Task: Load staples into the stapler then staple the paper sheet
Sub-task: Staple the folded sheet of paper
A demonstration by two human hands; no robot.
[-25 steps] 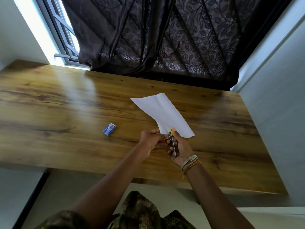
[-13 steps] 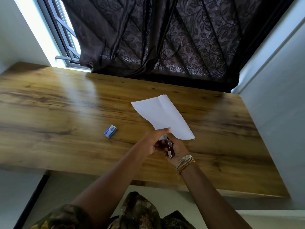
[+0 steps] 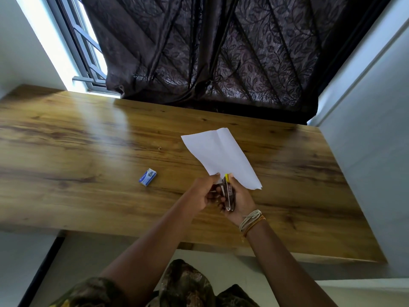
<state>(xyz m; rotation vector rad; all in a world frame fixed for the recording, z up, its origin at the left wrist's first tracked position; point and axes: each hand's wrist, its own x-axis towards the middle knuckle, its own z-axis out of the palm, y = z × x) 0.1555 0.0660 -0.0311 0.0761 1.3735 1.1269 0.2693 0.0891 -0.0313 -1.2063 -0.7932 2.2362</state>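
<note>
Two hands: right hand (image 3: 238, 201) grips stapler (image 3: 228, 193) | left hand (image 3: 202, 193) pinches staples | staple box (image 3: 147, 177) near, apart

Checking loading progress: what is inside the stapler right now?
Cannot tell. The stapler lies in the right hand, and the left hand covers its side. Only its yellow tip and metal top show.
</note>
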